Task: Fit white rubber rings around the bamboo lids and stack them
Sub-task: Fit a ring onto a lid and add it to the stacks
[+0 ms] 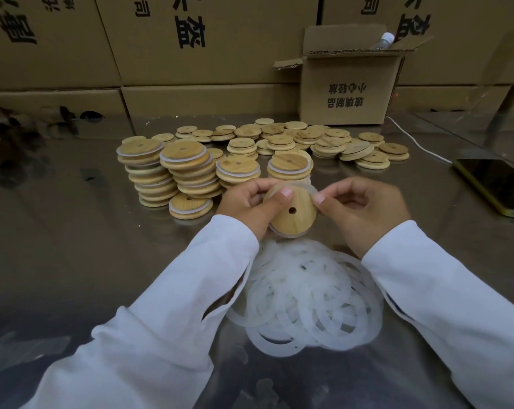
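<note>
White sleeves (pixel 161 305) come in from 7 and 5 o'clock, and between them, at 6 o'clock of the frame's centre, a loose heap of rubber rings (pixel 305 299) lies on the shiny metal desk (pixel 73 231), the rings overlapping one another.

Just above the heap, clear of the desk, both hands meet on one bamboo lid (pixel 291 215). It is tilted, its flat face with a small hole turned toward the camera. The left hand (pixel 246 205) grips it from 9 o'clock, thumb laid across the face and fingers curled behind. The right hand (pixel 364 208), at 3 o'clock of the lid, pinches a rubber ring (pixel 310 188) between thumb and forefinger at the lid's upper right rim. That ring shows along the rim at 1 o'clock and again at 6 o'clock; how much of it is seated cannot be told.

From 10 to 12 o'clock of the held lid stand the ringed stacks (pixel 161 172): two tall leaning columns on the left, two lower ones to their right, and a single ringed lid lying in front. Farther out, at 12 to 2 o'clock, the bare lids (pixel 308 140) are spread in low piles.

An open cardboard box (pixel 347 90) sits at 1 o'clock beyond them, with a bottle (pixel 384 39) poking out of it. A phone (pixel 494 187) lies at 3 o'clock near the desk's edge, and a white cable (pixel 415 143) runs from it toward the box. Printed cartons (pixel 190 39) wall off the back.
</note>
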`<state>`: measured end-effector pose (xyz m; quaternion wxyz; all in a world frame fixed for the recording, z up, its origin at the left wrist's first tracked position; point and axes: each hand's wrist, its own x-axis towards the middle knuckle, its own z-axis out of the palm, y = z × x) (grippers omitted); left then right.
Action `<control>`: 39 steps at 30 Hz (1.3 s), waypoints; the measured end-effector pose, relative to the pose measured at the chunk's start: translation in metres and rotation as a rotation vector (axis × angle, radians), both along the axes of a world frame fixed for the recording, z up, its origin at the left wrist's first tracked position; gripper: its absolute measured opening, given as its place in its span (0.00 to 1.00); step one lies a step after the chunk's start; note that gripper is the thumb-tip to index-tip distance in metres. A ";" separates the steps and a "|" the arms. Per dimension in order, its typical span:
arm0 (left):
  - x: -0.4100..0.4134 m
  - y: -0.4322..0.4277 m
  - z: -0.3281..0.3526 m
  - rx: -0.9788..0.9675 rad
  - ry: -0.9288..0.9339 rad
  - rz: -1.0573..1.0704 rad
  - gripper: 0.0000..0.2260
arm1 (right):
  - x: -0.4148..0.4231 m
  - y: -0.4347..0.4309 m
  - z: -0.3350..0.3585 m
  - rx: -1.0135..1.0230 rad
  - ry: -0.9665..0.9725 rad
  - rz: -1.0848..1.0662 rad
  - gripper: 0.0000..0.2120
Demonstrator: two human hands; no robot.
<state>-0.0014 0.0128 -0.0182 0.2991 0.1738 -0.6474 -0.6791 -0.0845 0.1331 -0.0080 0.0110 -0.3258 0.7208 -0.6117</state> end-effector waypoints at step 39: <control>-0.003 0.001 -0.002 0.043 0.013 0.041 0.03 | -0.011 0.007 0.006 0.170 -0.156 0.129 0.02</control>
